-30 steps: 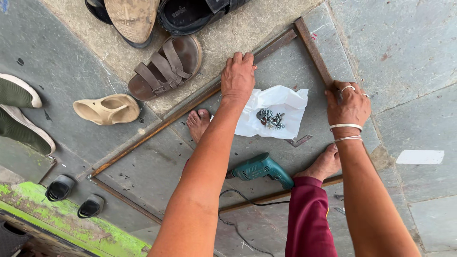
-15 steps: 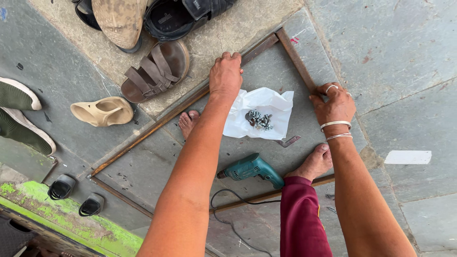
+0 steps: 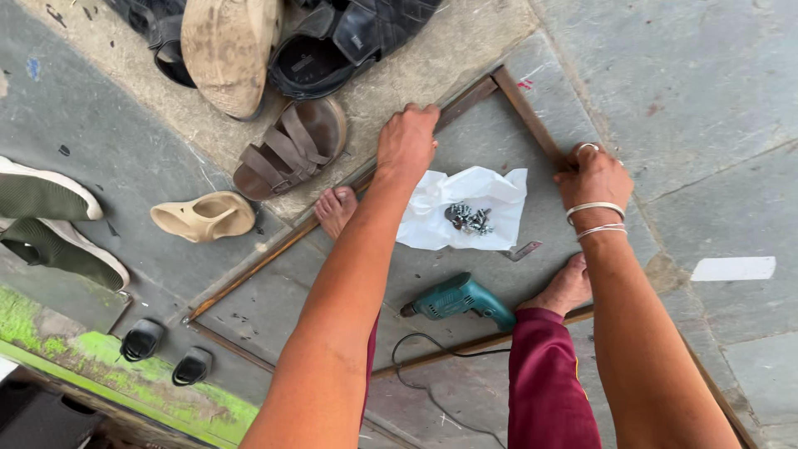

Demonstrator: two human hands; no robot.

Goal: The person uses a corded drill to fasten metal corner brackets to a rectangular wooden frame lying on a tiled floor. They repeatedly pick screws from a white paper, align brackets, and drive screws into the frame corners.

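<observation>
A thin wooden frame [image 3: 532, 125] lies flat on the stone floor [image 3: 706, 100]. Its far corner points away from the person. Both hands sit near that corner, one on each side of it.

The left hand [image 3: 407, 143] lies palm down on the long bar that runs down and to the left from the corner. Its fingers curl over the bar's far edge. The right hand [image 3: 592, 176] is closed around the shorter bar that runs down and to the right. This hand is a little nearer to the corner.

Between the two arms, inside the frame, lies a white sheet [image 3: 465, 208] with a small pile of dark screws [image 3: 467, 219] on it. A blue-green drill [image 3: 461, 299] lies just below the sheet, closer to the person. The person's bare feet also rest inside the frame.

Outside the frame, past the left hand, lie a brown sandal [image 3: 291, 148] and other shoes.
</observation>
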